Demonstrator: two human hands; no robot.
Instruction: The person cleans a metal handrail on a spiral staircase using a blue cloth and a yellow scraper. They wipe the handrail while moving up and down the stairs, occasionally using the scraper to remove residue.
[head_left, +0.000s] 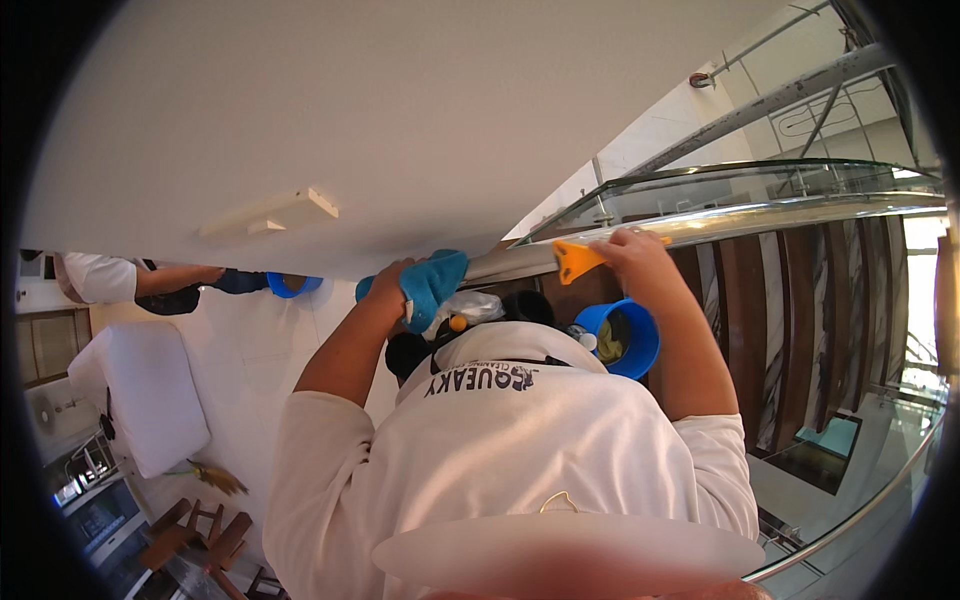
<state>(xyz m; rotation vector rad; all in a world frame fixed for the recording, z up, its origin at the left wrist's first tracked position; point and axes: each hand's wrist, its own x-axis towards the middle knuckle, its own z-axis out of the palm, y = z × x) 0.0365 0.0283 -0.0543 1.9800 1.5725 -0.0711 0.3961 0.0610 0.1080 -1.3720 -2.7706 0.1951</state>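
Observation:
My left hand (390, 289) is closed around a folded teal cloth (436, 289), held against the near end of a pale rail at the base of the wall. An orange plastic scraper (577, 260) is gripped in my right hand (634, 251), close to the polished metal handrail (720, 226). Below, between my arms, a blue bucket (646, 339) holds a yellowish cloth (611, 341). A clear plastic bag (472, 306) and a bottle with an orange cap (457, 323) are near my waist, partly hidden by my shirt.
A pale wall (300, 112) fills the upper left. Glass railing panels (675, 184) and scaffold tubes (750, 112) run along the upper right, with brown stair treads (735, 315) below. Another person's arm (176, 281) reaches towards a second blue bucket (304, 289). A broom (217, 477) lies at left.

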